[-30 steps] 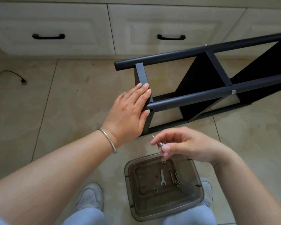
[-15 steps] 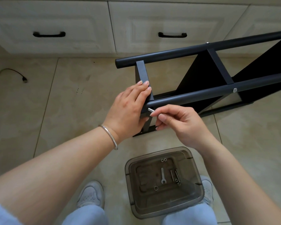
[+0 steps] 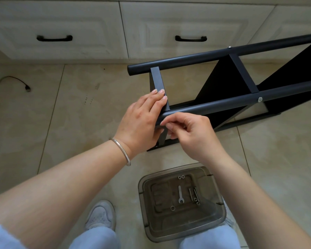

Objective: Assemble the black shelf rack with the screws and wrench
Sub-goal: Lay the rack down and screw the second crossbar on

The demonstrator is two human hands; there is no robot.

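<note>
Two hands at black rack (image 3: 223, 106), left hand (image 3: 142, 121) flat-fingered against crossbar, right hand (image 3: 188, 133) fingers pinched at tube end.

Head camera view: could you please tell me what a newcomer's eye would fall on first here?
First, the two hands meeting mid-frame on the black rack, which lies on its side on the tiled floor: the left hand steadies a crossbar, the right hand works at the near tube's end. Below, a clear bin holds a small wrench and screws.
</note>
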